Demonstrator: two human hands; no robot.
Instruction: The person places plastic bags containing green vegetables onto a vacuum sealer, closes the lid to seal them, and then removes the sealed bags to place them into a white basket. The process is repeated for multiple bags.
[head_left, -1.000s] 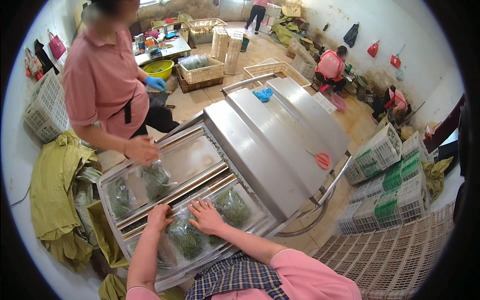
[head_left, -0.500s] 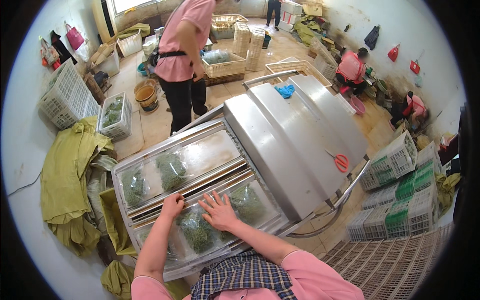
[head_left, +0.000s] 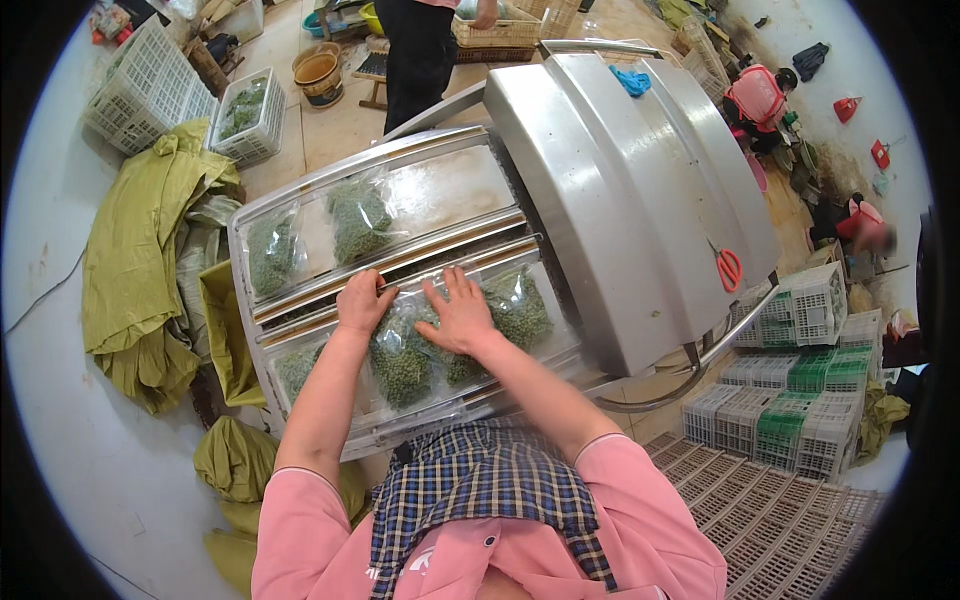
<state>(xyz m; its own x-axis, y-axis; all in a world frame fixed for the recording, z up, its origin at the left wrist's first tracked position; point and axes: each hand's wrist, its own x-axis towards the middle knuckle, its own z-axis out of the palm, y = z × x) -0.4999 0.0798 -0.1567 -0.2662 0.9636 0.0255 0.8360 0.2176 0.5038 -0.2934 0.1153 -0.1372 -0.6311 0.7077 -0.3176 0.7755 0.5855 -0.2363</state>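
Observation:
Clear bags of small green berries lie on the flat bed of a steel machine with a raised lid, which looks like a vacuum sealer. My left hand (head_left: 366,303) has its fingers curled together at the mouth of a front-row bag (head_left: 400,368), beside the sealing bar (head_left: 400,287). My right hand (head_left: 458,315) is spread with fingers apart on the clear film just to its right, covering part of the berries. Another filled bag (head_left: 517,308) lies right of that hand. Two bags, one at the far left (head_left: 272,252) and one beside it (head_left: 358,220), rest in the back row.
Red-handled scissors (head_left: 728,268) and a blue glove (head_left: 631,81) lie on the steel lid (head_left: 640,190). White crates (head_left: 800,400) stack at right; yellow-green sacks (head_left: 150,270) drape at left. A co-worker (head_left: 418,60) stands behind the machine; others crouch at far right.
The view has tilted down, so the machine sits higher in the picture. Both my hands remain at the front row of bags. The standing co-worker's arm has lowered.

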